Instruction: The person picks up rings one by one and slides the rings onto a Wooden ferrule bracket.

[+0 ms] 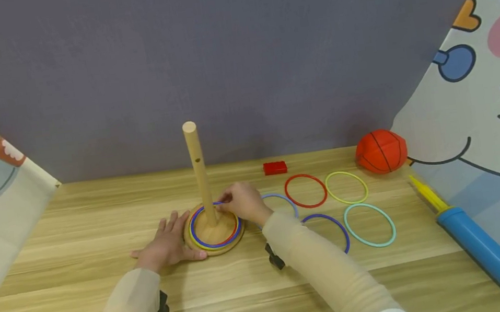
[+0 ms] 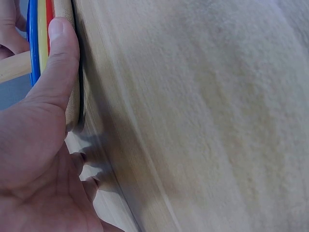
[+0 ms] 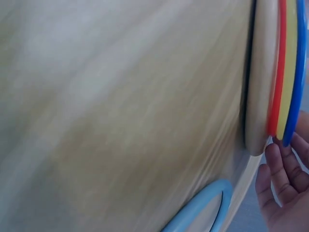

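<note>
A wooden post (image 1: pixel 201 175) rises from a round wooden base (image 1: pixel 221 251) on the table. Around its foot lie stacked rings: a red ring (image 3: pixel 278 82) lowest, a yellow ring (image 3: pixel 288 72) above it and a blue ring (image 3: pixel 299 72) on top. My right hand (image 1: pixel 245 202) pinches the blue ring at the far right side of the base, beside the post. At the left of the base, my left hand (image 1: pixel 167 247) lies with fingers spread and its thumb (image 2: pixel 60 58) along the rim, near the rings.
Right of the stand lie a light blue ring (image 1: pixel 290 201), red ring (image 1: pixel 307 206), yellow-green ring (image 1: pixel 349 202), dark blue ring (image 1: pixel 346 235) and turquoise ring (image 1: pixel 372 244). Behind are a red block (image 1: pixel 275 168) and red ball (image 1: pixel 381 152); a blue pump (image 1: pixel 487 248) lies far right.
</note>
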Tool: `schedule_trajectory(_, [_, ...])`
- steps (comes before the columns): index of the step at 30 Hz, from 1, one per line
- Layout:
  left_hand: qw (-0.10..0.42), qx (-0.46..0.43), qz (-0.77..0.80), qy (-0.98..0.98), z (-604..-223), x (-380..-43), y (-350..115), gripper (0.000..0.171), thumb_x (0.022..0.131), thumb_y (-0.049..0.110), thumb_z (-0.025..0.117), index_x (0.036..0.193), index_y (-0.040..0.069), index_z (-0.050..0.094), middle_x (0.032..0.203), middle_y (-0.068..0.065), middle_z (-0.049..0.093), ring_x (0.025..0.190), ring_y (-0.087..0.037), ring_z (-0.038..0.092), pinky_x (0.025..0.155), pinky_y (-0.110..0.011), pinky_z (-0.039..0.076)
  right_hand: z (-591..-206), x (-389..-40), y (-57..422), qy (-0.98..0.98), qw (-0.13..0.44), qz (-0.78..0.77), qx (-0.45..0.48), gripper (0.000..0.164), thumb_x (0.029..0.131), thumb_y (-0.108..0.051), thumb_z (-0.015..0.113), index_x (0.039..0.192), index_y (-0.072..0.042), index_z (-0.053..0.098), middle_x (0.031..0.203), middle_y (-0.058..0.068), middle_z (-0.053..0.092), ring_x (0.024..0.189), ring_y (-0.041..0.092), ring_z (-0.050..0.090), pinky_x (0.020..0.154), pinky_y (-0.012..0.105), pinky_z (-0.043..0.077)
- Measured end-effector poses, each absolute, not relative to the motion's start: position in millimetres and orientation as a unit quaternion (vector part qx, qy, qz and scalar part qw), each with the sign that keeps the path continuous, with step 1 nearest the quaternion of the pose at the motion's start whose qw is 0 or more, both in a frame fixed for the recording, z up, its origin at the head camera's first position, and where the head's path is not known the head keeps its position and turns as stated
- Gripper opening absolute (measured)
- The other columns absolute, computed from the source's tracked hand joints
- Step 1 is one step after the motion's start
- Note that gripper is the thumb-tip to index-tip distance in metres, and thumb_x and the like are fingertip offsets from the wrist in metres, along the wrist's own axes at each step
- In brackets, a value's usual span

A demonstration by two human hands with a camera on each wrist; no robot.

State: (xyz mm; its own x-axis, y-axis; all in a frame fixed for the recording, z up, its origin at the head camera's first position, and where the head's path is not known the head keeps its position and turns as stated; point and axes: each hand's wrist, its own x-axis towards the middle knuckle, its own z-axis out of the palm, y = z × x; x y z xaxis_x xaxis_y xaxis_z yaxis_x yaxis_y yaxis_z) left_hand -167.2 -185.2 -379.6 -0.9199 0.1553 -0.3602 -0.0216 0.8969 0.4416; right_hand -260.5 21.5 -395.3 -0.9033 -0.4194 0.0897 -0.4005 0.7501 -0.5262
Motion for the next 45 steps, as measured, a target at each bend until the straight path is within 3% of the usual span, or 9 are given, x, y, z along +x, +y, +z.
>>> schedule_trajectory(12, [0.203,0.035,0.224,0.953,-380,-167,-186,0.124,0.074,0.058,0.085,0.163,0.009,0.014,0.166,-0.027,0.001,0.149,-0.054,-0.002,0.078,-0.098,0.005,-393,-258,11,0.956,-0.01,-0.224,-0.19,0.018,0.089,-0.036,0.08,0.095,-0.019,0.083,0.09,-0.008,0.077,0.083,0.012,0.068,0.065,0.025,0.05])
schedule_trajectory(27, [0.202,0.041,0.213,0.955,-381,-169,-187,0.125,0.074,0.059,0.084,0.162,0.007,0.012,0.166,-0.028,0.0,0.149,-0.055,-0.002,0.078,-0.098,0.006,-381,-266,46,0.908,0.068,-0.333,-0.244,0.031,0.09,-0.023,0.08,0.117,-0.008,0.076,0.099,0.003,0.074,0.092,0.016,0.068,0.081,0.027,0.055])
schedule_trajectory(37, [0.21,0.041,0.225,0.951,-386,-172,-189,0.128,0.071,0.065,0.083,0.163,0.01,0.012,0.167,-0.026,-0.002,0.15,-0.053,-0.004,0.078,-0.097,0.001,-374,-261,91,0.889,0.058,-0.385,-0.243,0.031,0.09,-0.02,0.08,0.118,-0.005,0.076,0.099,0.0,0.073,0.093,0.017,0.067,0.084,0.033,0.055])
schedule_trajectory(45, [0.199,0.044,0.228,0.952,-381,-168,-187,0.124,0.074,0.058,0.084,0.162,0.008,0.012,0.166,-0.027,-0.001,0.149,-0.054,-0.004,0.075,-0.098,0.005,-371,-252,123,0.884,0.037,-0.399,-0.24,0.03,0.09,-0.022,0.08,0.116,-0.007,0.076,0.107,0.003,0.075,0.096,0.017,0.066,0.087,0.038,0.055])
